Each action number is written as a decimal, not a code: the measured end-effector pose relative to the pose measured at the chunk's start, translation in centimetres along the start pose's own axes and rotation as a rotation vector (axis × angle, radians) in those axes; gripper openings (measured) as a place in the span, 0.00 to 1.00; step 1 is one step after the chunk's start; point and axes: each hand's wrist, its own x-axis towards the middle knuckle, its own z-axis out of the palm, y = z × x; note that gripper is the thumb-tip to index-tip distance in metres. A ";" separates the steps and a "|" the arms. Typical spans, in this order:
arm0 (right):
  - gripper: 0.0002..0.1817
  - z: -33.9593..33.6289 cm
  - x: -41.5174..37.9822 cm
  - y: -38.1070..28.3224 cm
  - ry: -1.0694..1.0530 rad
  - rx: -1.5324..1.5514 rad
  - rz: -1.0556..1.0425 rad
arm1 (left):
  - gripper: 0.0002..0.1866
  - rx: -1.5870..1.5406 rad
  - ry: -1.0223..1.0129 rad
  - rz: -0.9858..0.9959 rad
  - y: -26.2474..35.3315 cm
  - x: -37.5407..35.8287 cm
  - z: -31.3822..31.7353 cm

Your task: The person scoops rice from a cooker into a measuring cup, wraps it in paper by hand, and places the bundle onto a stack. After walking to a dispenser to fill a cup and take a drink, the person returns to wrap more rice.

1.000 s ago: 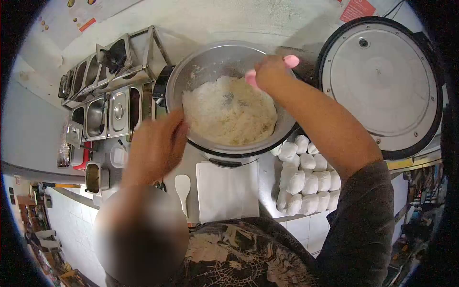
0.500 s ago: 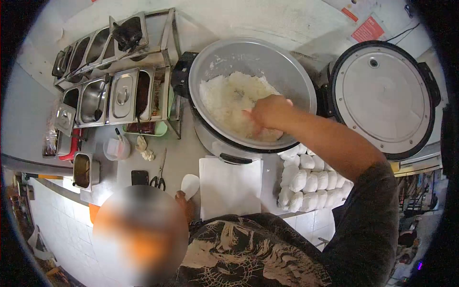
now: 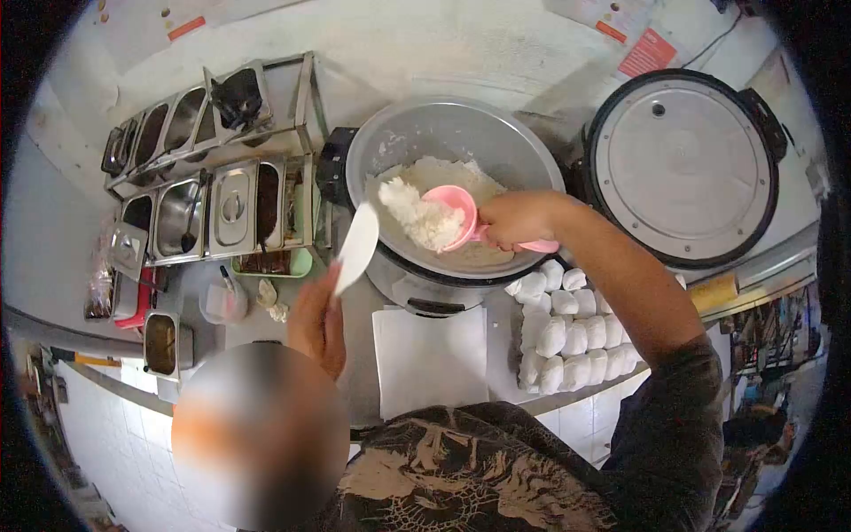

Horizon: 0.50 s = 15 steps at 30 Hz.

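Note:
My right hand (image 3: 519, 220) is closed round the handle of a pink scoop (image 3: 452, 197), which is heaped with white rice (image 3: 417, 215) above the wide grey cooker pot (image 3: 523, 155). More rice (image 3: 443, 170) lies in the pot below. My left hand (image 3: 316, 324) grips a white rice paddle (image 3: 358, 248), its blade raised near the pot's left rim. A stack of white paper sheets (image 3: 432, 363) lies on the counter in front of the cooker. To its right sit rows of white wrapped bundles (image 3: 576, 337), under my right forearm.
Metal food pans (image 3: 232, 213) stand in a two-tier rack on the left. The cooker's open lid (image 3: 687, 168) is at the right. A plastic tub (image 3: 223, 301) and a deep metal container (image 3: 164, 344) occupy the left counter. A blurred round patch hides the lower left.
My right hand has risen from inside the pot, bringing up the scoop full of rice. The paddle in my left hand has moved up from the counter toward the pot's rim.

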 end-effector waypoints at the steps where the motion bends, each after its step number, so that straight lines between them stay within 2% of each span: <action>1: 0.11 -0.2 -1.2 0.0 -0.052 0.101 0.022 | 0.20 0.042 -0.031 0.066 1.7 2.3 -1.0; 4: 0.09 1.1 -4.0 0.4 0.057 0.600 0.006 | 0.21 0.204 -0.185 0.137 4.2 6.1 -1.4; 7: 0.08 1.6 -5.7 0.5 0.149 0.750 0.038 | 0.21 0.256 -0.324 0.170 5.5 8.3 -0.7; 10: 0.07 2.5 -6.6 0.5 0.254 0.892 -0.043 | 0.21 0.305 -0.426 0.142 8.3 9.6 0.8; 15: 0.07 3.1 -7.5 -1.2 0.482 0.576 -0.056 | 0.22 0.293 -0.455 0.217 8.9 11.3 3.0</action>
